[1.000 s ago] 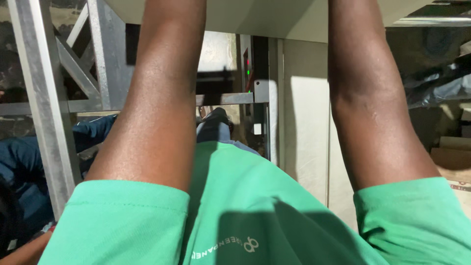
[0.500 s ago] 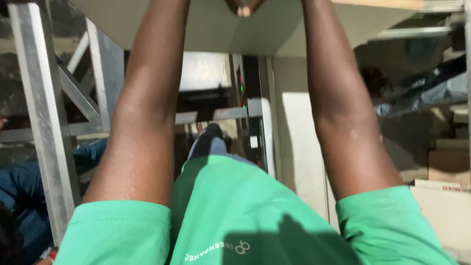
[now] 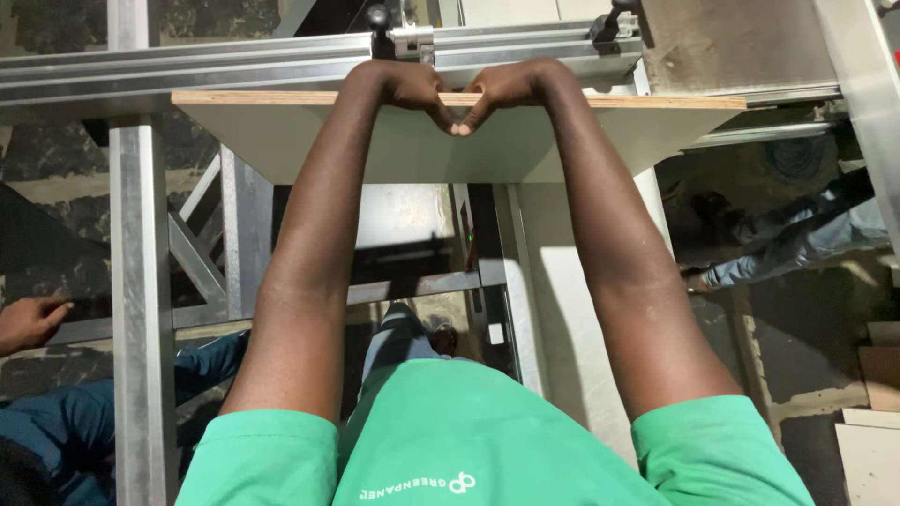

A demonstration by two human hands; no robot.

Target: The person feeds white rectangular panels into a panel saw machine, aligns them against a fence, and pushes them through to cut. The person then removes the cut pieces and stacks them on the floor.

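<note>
So my fingers (image 3: 448, 114) are curled over the near edge of a plywood board (image 3: 394, 150), both sets closed on it, thumbs hooked underneath and nearly meeting in the middle. Left hand (image 3: 405, 89) and right hand (image 3: 506, 86) sit just beside each other, knuckles up, both gripping that raw wood edge at about its midpoint.

The board is flat, pale on the underside, with a thin light-brown edge strip facing me. Its far side lies against a long aluminium rail (image 3: 234, 70) that runs across the top of the view, with a black clamp knob (image 3: 380, 16) right behind my left hand. Looks like the sliding desk of a panel saw, though I can't tell more than that from here.

My arms go straight out from green short sleeves (image 3: 262, 459), and the board hangs out over open space above a grey steel frame (image 3: 141, 309).

Off to the lower left another person's hand (image 3: 33, 321) rests on a frame bar, blue sleeve (image 3: 56, 440) below it. Someone's blue-clad leg (image 3: 797, 244) is off to the right, well apart from the board.
</note>
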